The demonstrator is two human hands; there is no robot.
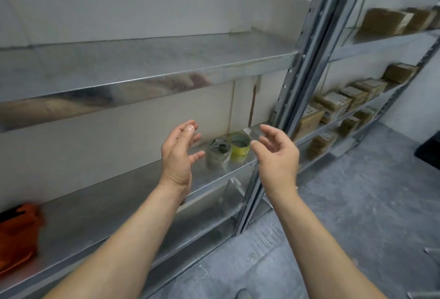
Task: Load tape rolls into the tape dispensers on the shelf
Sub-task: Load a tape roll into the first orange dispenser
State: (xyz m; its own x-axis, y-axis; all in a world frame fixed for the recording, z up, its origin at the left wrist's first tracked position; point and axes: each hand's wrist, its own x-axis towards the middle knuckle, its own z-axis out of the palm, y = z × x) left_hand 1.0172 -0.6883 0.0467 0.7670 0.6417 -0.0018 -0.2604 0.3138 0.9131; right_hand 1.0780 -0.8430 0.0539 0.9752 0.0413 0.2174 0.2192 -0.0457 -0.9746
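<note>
Two tape rolls stand side by side on the middle metal shelf (119, 194): a clear, greyish roll (218, 154) and a yellowish roll (240, 147) to its right. My left hand (177, 156) hovers just left of the clear roll, fingers spread and relaxed, holding nothing. My right hand (277, 153) hovers just right of the yellow roll, fingers loosely curved, also empty. Neither hand touches a roll. An orange object (17, 234), blurred, lies at the shelf's far left; whether it is a dispenser I cannot tell.
A bare upper shelf (142, 65) hangs above the hands. Slotted steel uprights (307, 72) divide this bay from a neighbouring rack with several brown cardboard boxes (333, 106). Grey concrete floor (345, 215) lies to the right.
</note>
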